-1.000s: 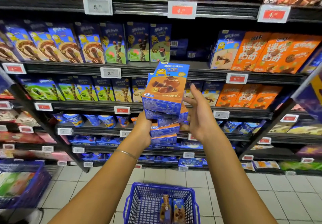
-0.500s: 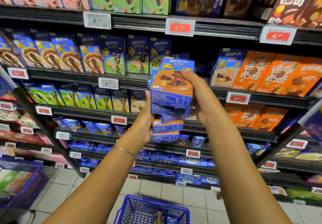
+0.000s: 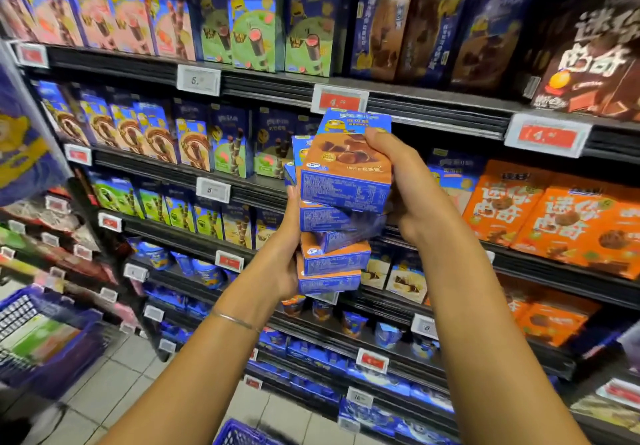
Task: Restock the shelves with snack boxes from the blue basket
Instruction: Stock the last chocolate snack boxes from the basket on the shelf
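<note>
None of this handful is shelved yet, I judge: left grip [image 3: 284,261] clasps the stacked snack boxes [image 3: 330,257] before the shelf [image 3: 519,259], right grip [image 3: 412,198] holding the top box [image 3: 346,170].

Background: pink wafer-roll boxes [image 3: 104,18] and green wafer-roll boxes [image 3: 249,28] top left, dark brown boxes [image 3: 595,46] top right, orange cookie boxes [image 3: 561,216] mid right, small blue cups [image 3: 206,271] lower left, white price tag [image 3: 198,79] and red price tag [image 3: 340,99] on the front edges, pale tiled floor [image 3: 114,385] below.
</note>
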A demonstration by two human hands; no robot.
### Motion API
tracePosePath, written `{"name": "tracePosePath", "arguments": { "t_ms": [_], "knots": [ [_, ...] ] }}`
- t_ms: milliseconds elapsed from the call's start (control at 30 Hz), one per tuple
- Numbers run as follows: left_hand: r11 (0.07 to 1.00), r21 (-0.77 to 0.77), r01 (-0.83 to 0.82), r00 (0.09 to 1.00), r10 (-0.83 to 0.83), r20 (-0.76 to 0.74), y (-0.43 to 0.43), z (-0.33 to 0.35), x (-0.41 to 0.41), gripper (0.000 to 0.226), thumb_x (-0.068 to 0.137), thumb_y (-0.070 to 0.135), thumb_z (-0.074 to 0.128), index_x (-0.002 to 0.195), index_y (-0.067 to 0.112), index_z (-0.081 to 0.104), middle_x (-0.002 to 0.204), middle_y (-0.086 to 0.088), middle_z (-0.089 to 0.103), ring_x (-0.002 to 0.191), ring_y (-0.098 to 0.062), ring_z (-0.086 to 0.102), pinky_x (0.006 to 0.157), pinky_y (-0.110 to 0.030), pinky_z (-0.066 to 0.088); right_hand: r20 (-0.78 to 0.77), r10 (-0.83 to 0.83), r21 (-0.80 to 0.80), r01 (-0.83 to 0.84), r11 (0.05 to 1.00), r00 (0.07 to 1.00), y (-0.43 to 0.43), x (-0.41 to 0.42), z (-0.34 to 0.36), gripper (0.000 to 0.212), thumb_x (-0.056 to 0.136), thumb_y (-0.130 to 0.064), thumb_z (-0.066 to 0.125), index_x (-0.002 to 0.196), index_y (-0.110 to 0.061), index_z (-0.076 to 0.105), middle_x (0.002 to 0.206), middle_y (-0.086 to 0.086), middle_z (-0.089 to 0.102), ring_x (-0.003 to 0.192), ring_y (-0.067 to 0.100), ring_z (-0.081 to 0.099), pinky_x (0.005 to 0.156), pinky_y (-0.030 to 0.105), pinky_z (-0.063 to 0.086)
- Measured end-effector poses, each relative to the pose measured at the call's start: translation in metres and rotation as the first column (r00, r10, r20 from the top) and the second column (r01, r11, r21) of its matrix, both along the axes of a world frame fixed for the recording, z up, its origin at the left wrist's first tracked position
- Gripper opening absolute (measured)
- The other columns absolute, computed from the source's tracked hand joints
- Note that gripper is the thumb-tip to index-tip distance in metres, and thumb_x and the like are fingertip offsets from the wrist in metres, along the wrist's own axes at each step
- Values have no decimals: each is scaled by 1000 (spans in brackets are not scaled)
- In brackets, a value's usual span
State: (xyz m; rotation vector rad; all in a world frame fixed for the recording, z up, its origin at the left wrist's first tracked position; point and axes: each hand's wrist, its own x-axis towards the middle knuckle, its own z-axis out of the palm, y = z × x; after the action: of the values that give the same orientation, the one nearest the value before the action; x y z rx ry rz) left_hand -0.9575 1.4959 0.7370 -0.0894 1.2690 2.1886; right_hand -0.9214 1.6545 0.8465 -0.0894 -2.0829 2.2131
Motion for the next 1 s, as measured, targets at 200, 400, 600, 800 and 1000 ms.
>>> {"name": "tracePosePath", "arguments": {
  "t_ms": [200,400,600,800,1000],
  "knots": [
    [999,36,-4,1000,4,-12,14,9,6,73,90,81,51,120,21,79,125,-16,74,107,-37,75,77,-51,62,-16,41,-67,-42,997,999,15,1,16,42,80,-58,66,103,-23,76,99,5,79,100,28,74,105,53,50],
    [997,77,27,999,-24,-37,15,24,10,88,66,91,53,112,23,82,122,-14,76,109,-34,75,77,-55,63,-15,41,-236,-43,971,999,20,1,25,27,91,-45,65,85,-21,77,92,4,78,79,23,74,75,38,58],
    [996,64,66,998,-65,-20,9,29,9,97,56,86,63,122,16,77,122,-16,75,111,-37,74,89,-66,57,-21,8,-277,-13,961,1000,15,2,27,28,90,-44,67,95,-18,76,97,7,78,82,24,75,75,38,59],
    [994,70,85,996,-85,-7,3,27,6,84,62,89,59,104,21,84,120,-14,76,109,-36,74,90,-65,57,-75,-30,-298,6,954,997,11,0,30,26,93,-35,63,80,-18,79,94,7,78,79,23,75,73,34,60],
    [992,78,98,995,-100,21,3,31,3,85,65,89,60,109,20,82,121,-16,76,110,-37,74,89,-68,56,-121,-38,-342,-5,940,992,13,-1,44,23,95,-25,60,80,-15,75,91,10,78,76,25,76,67,37,61]
  ]
}}
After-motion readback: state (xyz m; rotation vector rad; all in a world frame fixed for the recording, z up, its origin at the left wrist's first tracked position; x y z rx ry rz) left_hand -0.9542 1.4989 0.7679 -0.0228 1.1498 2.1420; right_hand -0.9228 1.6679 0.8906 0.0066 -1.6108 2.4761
